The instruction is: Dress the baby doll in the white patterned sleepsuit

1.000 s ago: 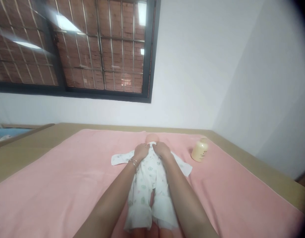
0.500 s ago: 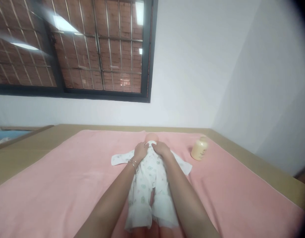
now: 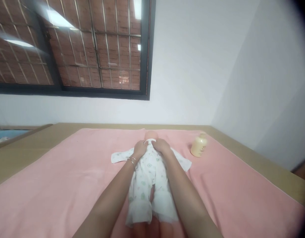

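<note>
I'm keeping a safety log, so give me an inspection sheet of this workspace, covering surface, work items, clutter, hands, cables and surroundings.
Surface: creased soft pink cloth over a flat yellowish-brown top.
Work items: white printed cloth garment with long sleeves, laid over a pinkish doll.
Clutter: rounded pale-yellow bottle standing on the cloth, right of the garment.
Hands: bare left hand, silver-coloured bracelet at its wrist, and bare right hand both at the collar; grip unclear.
Cables: nothing seen.
Surroundings: plain white wall; dark-framed glass window with metal bars.
</note>
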{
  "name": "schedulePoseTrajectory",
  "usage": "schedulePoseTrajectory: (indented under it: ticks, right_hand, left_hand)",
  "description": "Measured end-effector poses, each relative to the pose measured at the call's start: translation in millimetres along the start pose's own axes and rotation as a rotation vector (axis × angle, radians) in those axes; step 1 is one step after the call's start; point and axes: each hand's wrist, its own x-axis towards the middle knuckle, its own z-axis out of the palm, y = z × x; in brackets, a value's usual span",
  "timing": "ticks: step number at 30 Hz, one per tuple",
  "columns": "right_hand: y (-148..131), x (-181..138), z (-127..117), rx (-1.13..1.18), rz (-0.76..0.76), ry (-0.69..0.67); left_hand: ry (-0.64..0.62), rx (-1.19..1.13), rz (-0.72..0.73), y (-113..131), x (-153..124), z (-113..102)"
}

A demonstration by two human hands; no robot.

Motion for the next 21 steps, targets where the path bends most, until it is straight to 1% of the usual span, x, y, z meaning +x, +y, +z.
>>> schedulePoseTrajectory:
  ticks: [2, 4, 8, 11, 15, 18, 21]
  right_hand:
    - [-4, -2, -4, -0.018, -0.044, 0.008]
    - [-4, -3, -3, -0.031, -0.059, 0.006]
    - [2, 0, 4, 0.002, 0.008, -0.007]
    - [6, 2, 4, 0.039, 0.021, -0.015]
    - [2, 0, -4, 0.031, -0.021, 0.026]
    - [1, -2, -6, 0.022, -0.051, 0.036]
    - [5, 0, -2, 0.011, -0.04, -0.019]
  left_hand:
    - [-0.022, 0.023, -0.009, -2, 1, 1]
    - [-0.013, 0.014, 0.007, -3, 1, 1]
    - [0.029, -0.07, 0.059, -2, -2, -1]
    - [-0.001, -0.072, 0.015, 0, -2, -2]
    - [-0.056, -0.026, -0.026, 0, 0, -2]
    - [-0.038, 0.004, 0.0, -2, 2, 0]
    - [-0.004, -0.015, 0.046, -3, 2, 1]
